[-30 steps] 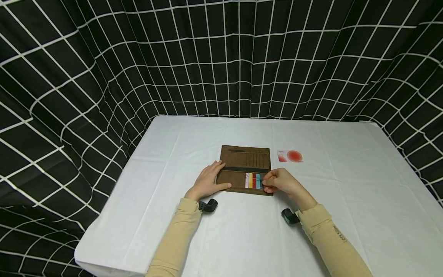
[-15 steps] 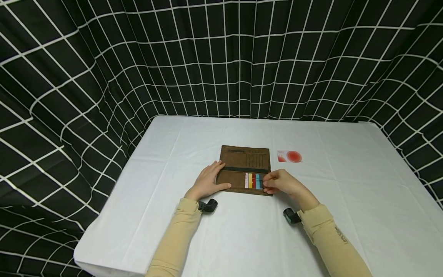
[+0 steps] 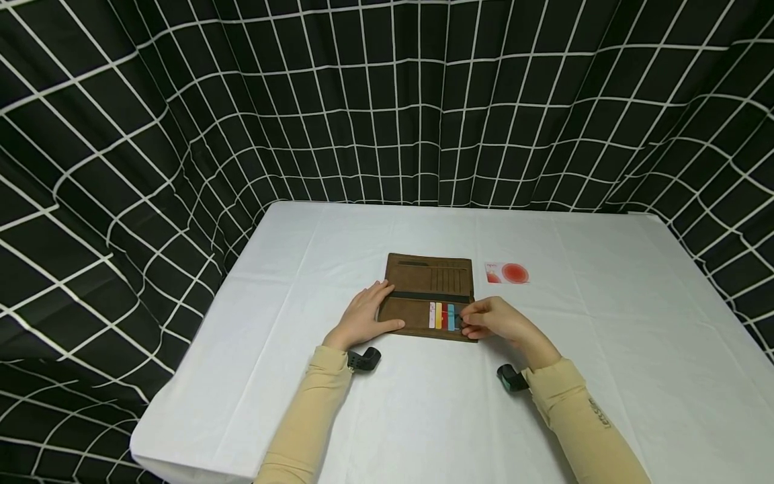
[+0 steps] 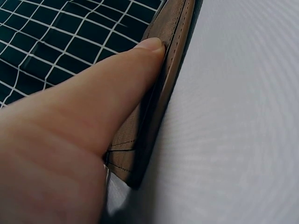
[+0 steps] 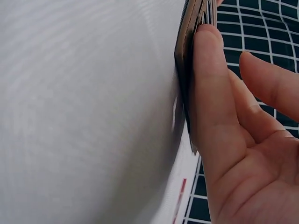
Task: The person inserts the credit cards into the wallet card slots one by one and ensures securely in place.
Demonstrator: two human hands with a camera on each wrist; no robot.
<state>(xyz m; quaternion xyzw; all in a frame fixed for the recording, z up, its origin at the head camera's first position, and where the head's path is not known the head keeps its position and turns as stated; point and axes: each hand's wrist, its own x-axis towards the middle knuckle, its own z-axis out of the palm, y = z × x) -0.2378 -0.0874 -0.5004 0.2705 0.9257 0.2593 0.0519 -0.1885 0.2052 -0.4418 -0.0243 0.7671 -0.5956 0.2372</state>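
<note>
A brown wallet [image 3: 416, 323] lies unfolded on the white table, a dark band across its fold. Several colored cards [image 3: 444, 316] stand side by side in its near-half slots, showing pink, yellow, red and blue strips. My left hand [image 3: 361, 317] rests spread on the wallet's left side; in the left wrist view the thumb [image 4: 151, 45] presses along its near edge. At the right side, fingers of my right hand [image 3: 497, 319] pinch at a dark card [image 3: 457, 316] beside the blue one. The right thumb [image 5: 209, 60] lies against the wallet's edge; the fingertips partly hide that card.
A white and red card [image 3: 506, 273] lies flat on the table [image 3: 387, 410], to the right of the wallet's far half. A black curtain with white grid lines [image 3: 417, 121] surrounds the table at the back and sides. Both wrists wear black camera bands.
My right hand and forearm have shifted very slightly to the right, fingers still at the same slots. The left hand, wallet and loose card stay as they were.
</note>
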